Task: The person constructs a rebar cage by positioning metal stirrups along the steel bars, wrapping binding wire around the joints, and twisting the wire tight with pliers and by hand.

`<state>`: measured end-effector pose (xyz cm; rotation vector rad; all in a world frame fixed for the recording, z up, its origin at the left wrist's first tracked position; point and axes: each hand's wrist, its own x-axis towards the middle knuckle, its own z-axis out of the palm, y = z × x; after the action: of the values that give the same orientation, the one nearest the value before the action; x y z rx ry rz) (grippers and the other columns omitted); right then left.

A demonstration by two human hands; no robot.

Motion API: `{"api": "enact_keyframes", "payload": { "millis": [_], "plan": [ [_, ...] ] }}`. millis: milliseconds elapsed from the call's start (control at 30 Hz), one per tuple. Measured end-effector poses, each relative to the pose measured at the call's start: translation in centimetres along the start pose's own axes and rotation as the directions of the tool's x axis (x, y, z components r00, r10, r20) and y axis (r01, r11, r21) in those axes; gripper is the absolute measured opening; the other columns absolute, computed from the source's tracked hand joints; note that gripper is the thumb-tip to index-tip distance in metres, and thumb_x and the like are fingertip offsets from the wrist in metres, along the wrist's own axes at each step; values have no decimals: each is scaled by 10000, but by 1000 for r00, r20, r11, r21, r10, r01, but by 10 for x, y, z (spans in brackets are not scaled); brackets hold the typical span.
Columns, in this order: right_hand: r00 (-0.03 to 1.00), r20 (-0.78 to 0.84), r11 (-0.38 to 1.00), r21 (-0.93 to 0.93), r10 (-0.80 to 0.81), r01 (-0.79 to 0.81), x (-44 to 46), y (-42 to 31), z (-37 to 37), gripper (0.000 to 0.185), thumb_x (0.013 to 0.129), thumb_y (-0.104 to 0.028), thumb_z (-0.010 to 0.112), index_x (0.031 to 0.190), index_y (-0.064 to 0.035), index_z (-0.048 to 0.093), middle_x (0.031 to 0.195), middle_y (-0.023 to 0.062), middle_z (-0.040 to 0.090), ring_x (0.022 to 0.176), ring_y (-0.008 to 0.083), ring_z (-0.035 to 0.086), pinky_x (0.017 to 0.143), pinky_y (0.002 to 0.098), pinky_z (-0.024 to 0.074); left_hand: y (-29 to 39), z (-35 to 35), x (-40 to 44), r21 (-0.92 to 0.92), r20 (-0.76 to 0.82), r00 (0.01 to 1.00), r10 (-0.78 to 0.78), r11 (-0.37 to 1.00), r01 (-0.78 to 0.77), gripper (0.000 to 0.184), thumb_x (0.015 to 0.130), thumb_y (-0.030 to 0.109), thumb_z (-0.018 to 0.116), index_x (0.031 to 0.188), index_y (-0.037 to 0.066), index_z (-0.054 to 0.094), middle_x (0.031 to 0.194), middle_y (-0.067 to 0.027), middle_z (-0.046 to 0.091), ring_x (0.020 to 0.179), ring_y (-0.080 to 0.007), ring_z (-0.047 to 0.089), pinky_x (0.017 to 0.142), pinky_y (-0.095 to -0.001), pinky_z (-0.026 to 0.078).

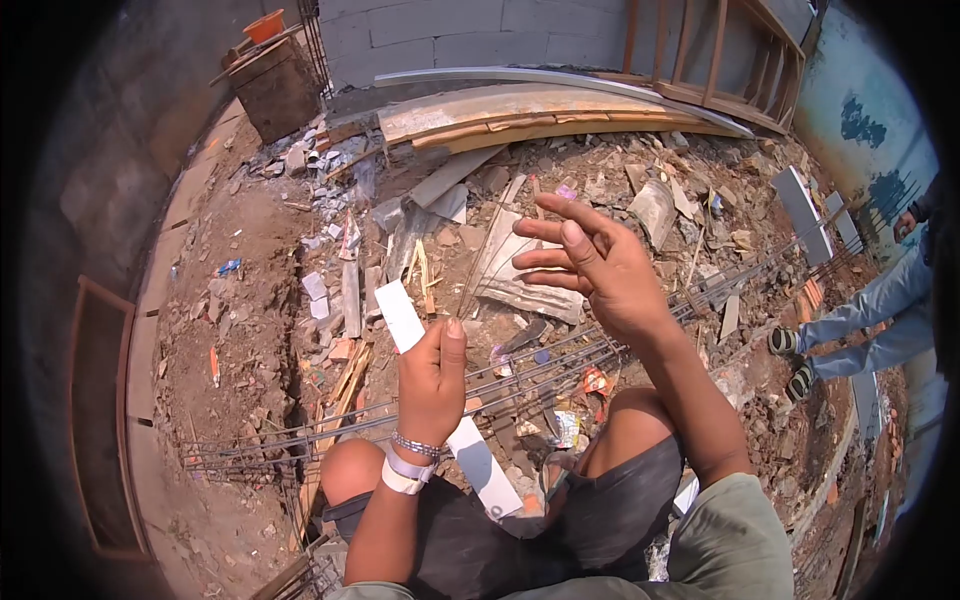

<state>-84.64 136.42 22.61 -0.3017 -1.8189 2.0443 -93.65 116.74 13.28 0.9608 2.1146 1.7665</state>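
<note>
My left hand point(432, 375) is closed around a long, flat white strip point(484, 468), which slants from upper left down towards my lap. A small round mark shows near its lower end; its middle is hidden by my fist. To the right, my right hand point(595, 262) is raised, palm partly turned to me, fingers apart and bent a little, with nothing in it. Below both hands, several thin steel rods point(560, 368) run in a bundle across the ground, from lower left to upper right.
Broken rubble and wood scraps cover the ground. Long curved boards point(560, 110) lie by the block wall point(450, 35). A wooden frame point(735, 60) leans at the back right. Another person's legs point(870, 320) stand at right. An orange container point(264, 27) sits on a box point(275, 90).
</note>
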Motion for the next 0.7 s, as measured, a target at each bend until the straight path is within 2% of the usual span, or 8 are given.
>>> {"api": "enact_keyframes", "payload": {
  "millis": [100,200,233,333,367,500,600,700],
  "plan": [
    [994,91,990,124,61,-72,-1,9,9,671,952,-322,668,1418,82,403,1271,245,602,1098,283,665,988,401,558,-1,4,0,-81,57,996,-66,994,71,453,1062,343,463,775,-7,493,580,-54,408,571,-114,366,522,-331,344],
    [995,9,976,191,103,-103,1,23,14,468,951,-239,675,1291,56,543,1207,238,644,1101,276,664,961,405,575,0,18,-2,-142,10,997,-78,987,79,454,1063,345,459,788,-12,503,581,-60,411,580,-112,375,528,-333,348],
    [995,-46,977,199,91,-80,2,27,14,334,952,-199,671,1207,7,608,1118,159,686,1040,243,678,922,411,588,4,20,-2,-160,17,998,-65,985,67,455,1064,350,453,816,-25,515,586,-77,404,589,-120,370,537,-341,359],
    [995,-50,949,308,88,-69,5,35,12,270,956,-196,663,1179,-46,636,1037,75,692,962,203,680,886,419,593,7,29,-3,-236,44,998,-45,970,54,449,1065,352,448,846,-33,522,594,-94,393,601,-130,361,552,-349,371],
    [995,-56,950,305,84,-63,6,40,9,231,961,-204,649,1176,-120,647,1009,5,674,919,170,661,871,410,588,6,30,-4,-233,101,992,-79,967,100,446,1066,353,443,860,-34,523,601,-102,392,611,-137,354,563,-352,379],
    [1000,8,915,403,-24,19,9,48,-3,170,963,-232,632,1129,-198,657,1024,-38,670,930,151,637,903,405,575,-3,41,-5,-360,163,986,-43,928,100,459,1066,369,435,845,-26,512,593,-106,408,581,-164,368,565,-359,385],
    [998,-46,915,399,-40,55,9,43,-3,162,961,-231,634,1115,-188,657,1027,-31,669,925,152,645,894,410,581,-2,43,-3,-378,235,970,-65,913,153,443,1073,382,437,799,36,475,698,36,412,629,-58,360,580,-248,376],
    [994,-106,912,405,-23,65,10,39,-5,166,993,-211,606,1153,-176,632,1053,-12,669,933,158,659,874,415,593,0,43,-2,-347,248,967,-61,926,147,439,1070,379,445,819,22,499,707,19,461,659,-63,442,591,-258,421]
  ]
}}
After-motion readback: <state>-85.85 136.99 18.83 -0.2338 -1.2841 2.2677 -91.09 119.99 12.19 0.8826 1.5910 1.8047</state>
